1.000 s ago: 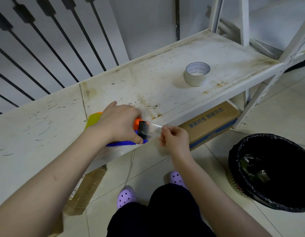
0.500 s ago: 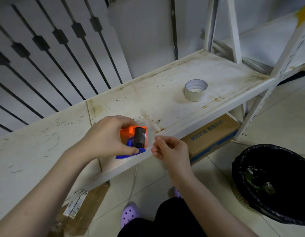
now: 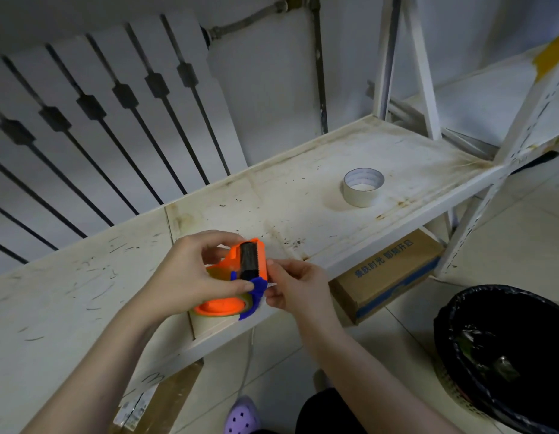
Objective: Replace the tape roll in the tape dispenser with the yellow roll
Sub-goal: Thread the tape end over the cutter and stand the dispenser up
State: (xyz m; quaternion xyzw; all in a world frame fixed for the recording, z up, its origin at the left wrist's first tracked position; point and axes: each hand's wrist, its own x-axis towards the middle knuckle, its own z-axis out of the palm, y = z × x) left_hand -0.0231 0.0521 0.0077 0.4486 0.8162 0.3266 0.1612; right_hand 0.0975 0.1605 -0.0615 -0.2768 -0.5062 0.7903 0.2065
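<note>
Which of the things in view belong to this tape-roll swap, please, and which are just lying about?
In the job: tape dispenser, gripped by the left hand, right hand pinching its front; yellow roll seated in it; pale roll on the shelf, probably the old one.
Lying about: cardboard box under the shelf; black bin; purple shoe.
</note>
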